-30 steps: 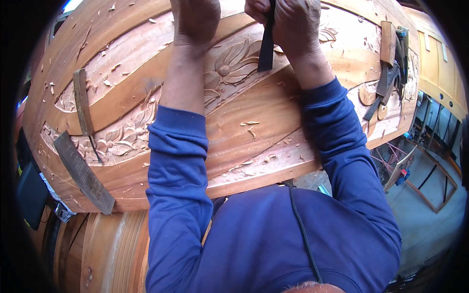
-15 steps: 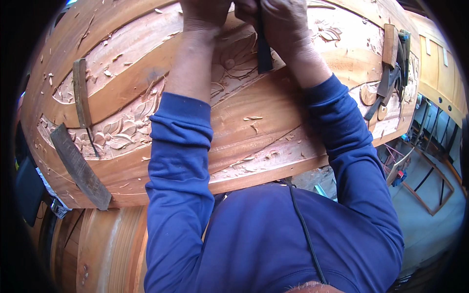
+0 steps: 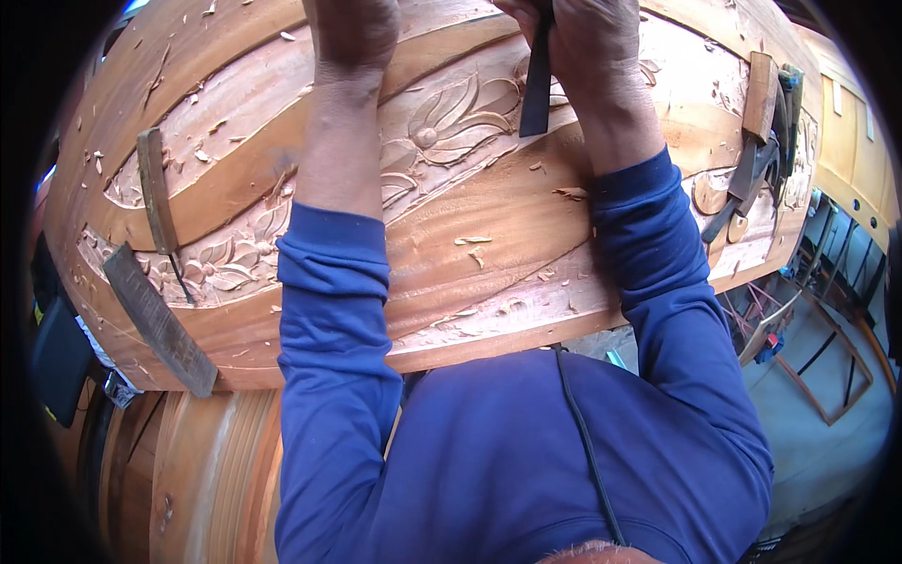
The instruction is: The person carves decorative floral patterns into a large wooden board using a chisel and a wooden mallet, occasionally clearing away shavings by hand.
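Carved panel [image 3: 489,221], shavings [image 3: 217,125] in recesses [image 3: 249,89]

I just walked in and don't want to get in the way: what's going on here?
A person in blue has both hands over a carved panel. The right hand has a dark bar in its grip, beside a carved flower. The left hand is cut off at the picture's top, so I can't tell what it holds. Loose shavings lie about; a handled tool and a strip rest at left, more tools at right.
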`<state>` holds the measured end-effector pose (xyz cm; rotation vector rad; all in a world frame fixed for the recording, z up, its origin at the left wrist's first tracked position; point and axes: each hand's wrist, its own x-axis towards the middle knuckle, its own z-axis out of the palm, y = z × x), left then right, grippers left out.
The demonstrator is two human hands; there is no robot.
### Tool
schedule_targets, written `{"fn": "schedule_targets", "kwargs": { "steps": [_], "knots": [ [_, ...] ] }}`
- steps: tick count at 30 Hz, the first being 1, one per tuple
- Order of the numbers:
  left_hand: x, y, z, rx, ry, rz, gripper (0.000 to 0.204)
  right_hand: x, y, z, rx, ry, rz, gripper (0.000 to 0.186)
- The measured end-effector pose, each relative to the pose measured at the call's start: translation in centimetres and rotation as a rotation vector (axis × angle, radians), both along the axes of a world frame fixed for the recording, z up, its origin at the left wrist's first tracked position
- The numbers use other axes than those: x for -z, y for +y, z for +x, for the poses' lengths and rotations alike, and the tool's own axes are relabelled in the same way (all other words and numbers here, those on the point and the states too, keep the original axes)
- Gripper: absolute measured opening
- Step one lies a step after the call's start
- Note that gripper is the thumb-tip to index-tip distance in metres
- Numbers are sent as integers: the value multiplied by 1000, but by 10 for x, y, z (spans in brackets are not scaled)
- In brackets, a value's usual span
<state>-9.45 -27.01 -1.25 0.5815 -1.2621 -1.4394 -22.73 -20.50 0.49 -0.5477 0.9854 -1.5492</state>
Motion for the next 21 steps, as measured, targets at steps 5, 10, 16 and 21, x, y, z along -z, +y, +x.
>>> {"fn": "schedule_targets", "kwargs": {
  "steps": [5, 10, 16, 21],
  "knots": [
    [-17, 9, -2, 208, 204, 42, 65, -8, 8, 20, 14, 38, -90, 20],
    [0, 7, -9, -173, 181, 81, 48, 11, 6, 40, -157, -79, -127, 26],
    [0, -13, 11, -140, 264, 142, 60, -18, 14, 28, -295, -185, 0, 31],
    [-5, -7, 9, -63, 163, 155, 67, -2, 3, 7, -1, 12, 11, 22]
  ]
}}
